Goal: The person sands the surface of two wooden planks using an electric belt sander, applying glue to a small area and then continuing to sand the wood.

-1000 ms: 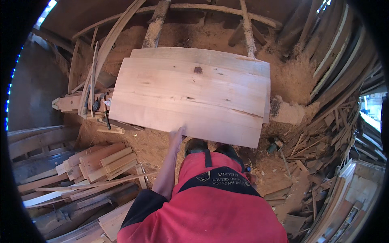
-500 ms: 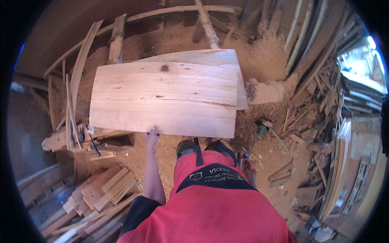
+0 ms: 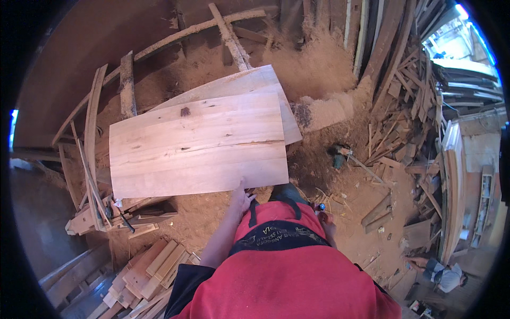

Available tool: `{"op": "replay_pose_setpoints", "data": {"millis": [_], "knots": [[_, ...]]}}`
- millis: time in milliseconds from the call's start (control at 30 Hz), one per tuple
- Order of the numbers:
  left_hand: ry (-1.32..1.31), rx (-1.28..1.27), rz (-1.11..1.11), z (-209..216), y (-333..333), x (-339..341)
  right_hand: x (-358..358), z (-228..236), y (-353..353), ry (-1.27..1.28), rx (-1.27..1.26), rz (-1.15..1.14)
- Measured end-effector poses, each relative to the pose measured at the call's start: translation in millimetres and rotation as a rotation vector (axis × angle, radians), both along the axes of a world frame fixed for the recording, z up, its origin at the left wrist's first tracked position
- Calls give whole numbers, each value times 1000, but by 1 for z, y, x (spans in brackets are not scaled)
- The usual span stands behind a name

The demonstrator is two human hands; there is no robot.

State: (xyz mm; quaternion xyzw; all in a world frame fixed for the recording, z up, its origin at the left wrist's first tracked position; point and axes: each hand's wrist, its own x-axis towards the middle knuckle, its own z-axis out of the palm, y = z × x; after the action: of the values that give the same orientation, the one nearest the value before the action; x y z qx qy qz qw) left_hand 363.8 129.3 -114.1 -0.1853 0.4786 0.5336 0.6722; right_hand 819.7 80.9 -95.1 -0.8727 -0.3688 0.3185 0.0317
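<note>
A wide pale wooden panel (image 3: 202,151) with dark knots and a crack lies in front of me. It rests on a second wooden panel (image 3: 290,125), which sticks out at the far side and right. My left hand (image 3: 243,198) grips the upper panel's near edge, thumb on top and the other fingers mostly hidden below. My right hand (image 3: 326,222) is low at my right side, apart from the panels. Its fingers are curled by a small blue-ended object (image 3: 320,207) that I cannot make out.
Beams (image 3: 127,87) lie beyond the panels amid sawdust. A green tool (image 3: 338,158) lies on the floor to the right, near a scrap-wood heap (image 3: 406,141). Cut planks (image 3: 151,266) are stacked at lower left. Tall boards (image 3: 453,186) stand right. Another person (image 3: 450,277) is at lower right.
My left hand has shifted right along the upper panel's near edge, closer to my body. The view has turned, so the panels now appear further left. My right hand stays at my side.
</note>
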Motion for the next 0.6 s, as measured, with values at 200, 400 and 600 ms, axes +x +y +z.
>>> {"op": "replay_pose_setpoints", "data": {"millis": [200, 400, 600], "knots": [[197, -42, 220, -14, 26, 37, 82, -59, 44, -257, -59, 338], [335, -187, 423, -3, 26, 49, 68, -6, 142, 23, -148, 388], [527, -259, 303, -4, 29, 53, 93, 9, 210, 20, 485, 539]]}}
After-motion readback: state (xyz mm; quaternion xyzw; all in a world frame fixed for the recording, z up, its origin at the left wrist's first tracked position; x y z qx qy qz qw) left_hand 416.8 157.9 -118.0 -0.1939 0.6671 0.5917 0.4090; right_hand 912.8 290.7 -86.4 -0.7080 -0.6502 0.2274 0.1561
